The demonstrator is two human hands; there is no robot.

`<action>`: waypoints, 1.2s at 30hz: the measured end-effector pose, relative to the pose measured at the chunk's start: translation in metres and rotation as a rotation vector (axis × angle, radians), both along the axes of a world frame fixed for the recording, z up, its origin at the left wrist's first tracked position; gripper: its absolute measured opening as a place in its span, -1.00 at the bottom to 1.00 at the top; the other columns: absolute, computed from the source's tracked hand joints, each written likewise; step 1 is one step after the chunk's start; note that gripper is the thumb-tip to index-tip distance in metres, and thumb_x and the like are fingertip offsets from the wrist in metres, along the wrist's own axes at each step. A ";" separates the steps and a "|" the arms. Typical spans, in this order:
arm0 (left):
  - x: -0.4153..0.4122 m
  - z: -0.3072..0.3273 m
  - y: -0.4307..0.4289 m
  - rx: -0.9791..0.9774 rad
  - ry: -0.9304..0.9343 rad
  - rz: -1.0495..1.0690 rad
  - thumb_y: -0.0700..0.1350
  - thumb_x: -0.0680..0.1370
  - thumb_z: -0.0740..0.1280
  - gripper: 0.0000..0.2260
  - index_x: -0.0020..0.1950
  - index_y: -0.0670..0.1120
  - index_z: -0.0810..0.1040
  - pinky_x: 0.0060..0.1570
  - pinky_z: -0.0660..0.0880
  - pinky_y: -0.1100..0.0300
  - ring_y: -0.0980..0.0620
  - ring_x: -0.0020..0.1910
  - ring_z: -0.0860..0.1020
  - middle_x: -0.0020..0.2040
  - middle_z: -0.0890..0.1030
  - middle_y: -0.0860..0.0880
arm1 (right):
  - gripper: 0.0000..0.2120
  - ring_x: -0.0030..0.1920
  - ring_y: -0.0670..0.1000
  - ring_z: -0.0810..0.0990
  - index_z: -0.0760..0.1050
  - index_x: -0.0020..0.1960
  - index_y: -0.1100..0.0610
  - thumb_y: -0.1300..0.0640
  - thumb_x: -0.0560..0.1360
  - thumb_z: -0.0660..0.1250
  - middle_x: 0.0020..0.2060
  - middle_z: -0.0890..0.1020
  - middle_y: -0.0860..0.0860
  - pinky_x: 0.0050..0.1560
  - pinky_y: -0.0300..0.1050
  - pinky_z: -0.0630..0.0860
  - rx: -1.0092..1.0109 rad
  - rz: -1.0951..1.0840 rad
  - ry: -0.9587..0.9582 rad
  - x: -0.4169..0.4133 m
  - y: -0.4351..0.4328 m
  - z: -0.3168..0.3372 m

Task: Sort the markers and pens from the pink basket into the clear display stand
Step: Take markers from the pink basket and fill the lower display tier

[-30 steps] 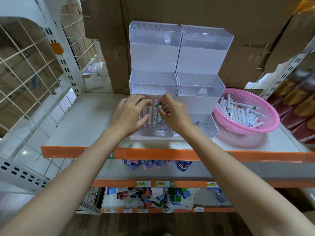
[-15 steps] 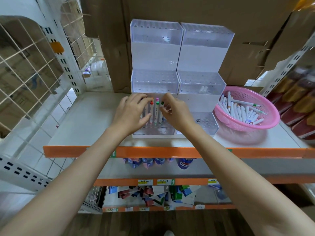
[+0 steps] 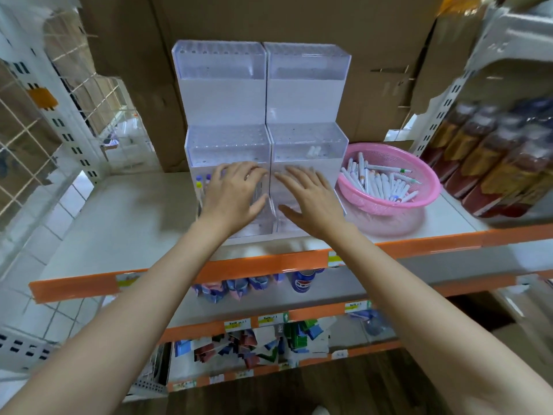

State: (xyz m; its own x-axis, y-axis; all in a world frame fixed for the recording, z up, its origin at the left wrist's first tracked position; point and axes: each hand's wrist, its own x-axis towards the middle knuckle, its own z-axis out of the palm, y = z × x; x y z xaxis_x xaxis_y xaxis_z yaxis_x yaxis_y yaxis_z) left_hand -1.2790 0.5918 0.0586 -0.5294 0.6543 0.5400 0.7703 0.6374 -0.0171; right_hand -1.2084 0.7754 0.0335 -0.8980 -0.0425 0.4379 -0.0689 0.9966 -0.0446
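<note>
- Faces a clear acrylic display stand (image 3: 221,94): two stepped, three-tier units set side by side and touching, on a white shelf with an orange front edge (image 3: 119,211).
- Holds the left hand (image 3: 232,194) palm down over the lowest tier of the left unit, fingers straight and spread; grips nothing with it.
- Holds the right hand (image 3: 311,199) the same way over the lowest tier of the right unit, fingers splayed and relaxed, with nothing in it.
- Cannot tell whether either palm touches the stand.
- Shows a few upright markers with purple and yellow caps (image 3: 202,179) in the lowest tier of the left unit, just left of the left hand's fingers; hides the rest of that tier under the hand.
- Shows two short white pieces (image 3: 314,150) lying in the middle tier of the right unit, too blurred to name.
- Has the round pink plastic mesh basket (image 3: 395,155) on the same shelf, just beside the stand's right side, with a heap of white markers and pens (image 3: 380,184) lying in it, capped in several colours.
- Has brown cardboard boxes (image 3: 299,22) behind the stand, a white wire grid panel (image 3: 27,139) at far left, and bottles with dark brownish contents (image 3: 490,166) right of the basket.
- Looks past the shelf edge onto lower orange-edged shelves with small coloured packets (image 3: 239,348).
</note>
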 end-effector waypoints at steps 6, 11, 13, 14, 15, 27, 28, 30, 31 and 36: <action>0.018 0.003 0.068 -0.032 0.014 -0.107 0.02 0.43 0.40 -0.58 0.25 -0.09 0.52 0.11 0.40 -0.01 -0.11 0.13 0.55 0.15 0.59 -0.09 | -0.44 0.35 0.16 0.43 0.36 0.43 0.07 0.02 0.46 0.39 0.37 0.45 0.10 0.35 0.16 0.31 -0.073 -0.071 -0.001 0.024 0.050 0.004; 0.034 0.002 0.130 -0.025 -0.046 -0.171 -0.01 0.43 0.39 -0.58 0.27 -0.08 0.50 0.09 0.40 0.01 -0.13 0.12 0.54 0.16 0.58 -0.08 | -0.53 0.34 0.18 0.42 0.35 0.44 0.07 0.05 0.54 0.28 0.37 0.44 0.12 0.30 0.11 0.32 -0.054 -0.137 -0.061 0.039 0.108 0.009; 0.038 0.000 0.157 -0.023 -0.053 -0.192 -0.02 0.43 0.39 -0.60 0.25 -0.09 0.51 0.07 0.41 0.03 -0.13 0.10 0.55 0.15 0.58 -0.08 | -0.54 0.35 0.17 0.42 0.35 0.44 0.07 0.08 0.55 0.27 0.37 0.44 0.12 0.27 0.09 0.33 -0.062 -0.149 -0.056 0.044 0.134 0.013; 0.039 -0.001 0.172 -0.022 -0.057 -0.193 -0.02 0.43 0.38 -0.60 0.24 -0.09 0.52 0.06 0.41 0.03 -0.12 0.10 0.55 0.14 0.58 -0.07 | -0.54 0.35 0.17 0.42 0.34 0.44 0.07 0.09 0.55 0.26 0.38 0.43 0.11 0.26 0.08 0.34 -0.065 -0.157 -0.058 0.046 0.148 0.014; 0.041 -0.002 0.186 -0.028 -0.065 -0.185 -0.02 0.43 0.37 -0.60 0.24 -0.10 0.52 0.05 0.42 0.03 -0.12 0.10 0.54 0.14 0.58 -0.06 | -0.54 0.35 0.16 0.41 0.33 0.45 0.07 0.10 0.56 0.25 0.39 0.42 0.10 0.26 0.07 0.33 -0.061 -0.166 -0.072 0.047 0.162 0.015; 0.025 -0.016 0.286 -0.262 -0.316 0.103 -0.13 0.55 0.21 -0.71 0.27 -0.11 0.47 -0.06 0.43 0.04 -0.15 0.16 0.47 0.17 0.52 -0.12 | -0.76 0.17 0.18 0.51 0.49 0.18 0.15 0.11 0.57 0.20 0.16 0.55 0.12 -0.09 0.00 0.42 0.030 -0.216 -0.370 0.023 0.240 0.007; 0.019 -0.020 0.289 -0.271 -0.330 0.097 -0.14 0.55 0.20 -0.69 0.28 -0.10 0.46 -0.07 0.44 0.04 -0.16 0.15 0.48 0.17 0.53 -0.13 | -0.80 0.13 0.20 0.53 0.51 0.10 0.16 0.12 0.56 0.20 0.12 0.57 0.13 -0.14 -0.02 0.40 0.018 -0.203 -0.396 0.019 0.241 0.005; 0.008 -0.027 0.293 -0.275 -0.400 0.053 -0.14 0.56 0.19 -0.68 0.31 -0.10 0.44 -0.03 0.45 0.01 -0.19 0.14 0.47 0.16 0.53 -0.15 | -0.79 0.06 0.21 0.57 0.53 0.05 0.19 0.09 0.56 0.20 0.08 0.58 0.17 -0.19 -0.05 0.37 -0.053 -0.195 -0.434 0.009 0.241 0.000; 0.004 -0.029 0.295 -0.277 -0.436 0.026 -0.14 0.56 0.18 -0.70 0.28 -0.10 0.45 -0.02 0.46 -0.01 -0.20 0.12 0.47 0.15 0.53 -0.16 | -0.74 0.04 0.21 0.58 0.54 0.07 0.21 0.05 0.56 0.20 0.08 0.58 0.18 -0.19 -0.06 0.35 -0.100 -0.204 -0.444 0.005 0.240 -0.001; -0.003 -0.031 0.301 -0.268 -0.425 0.037 -0.20 0.51 0.20 -0.83 0.01 -0.16 0.56 -0.13 0.40 0.02 -0.19 0.00 0.47 0.00 0.56 -0.19 | -0.70 -0.03 0.18 0.57 0.57 0.01 0.22 0.00 0.56 0.20 -0.03 0.59 0.18 -0.19 -0.09 0.28 -0.290 -0.201 -0.475 -0.002 0.231 0.003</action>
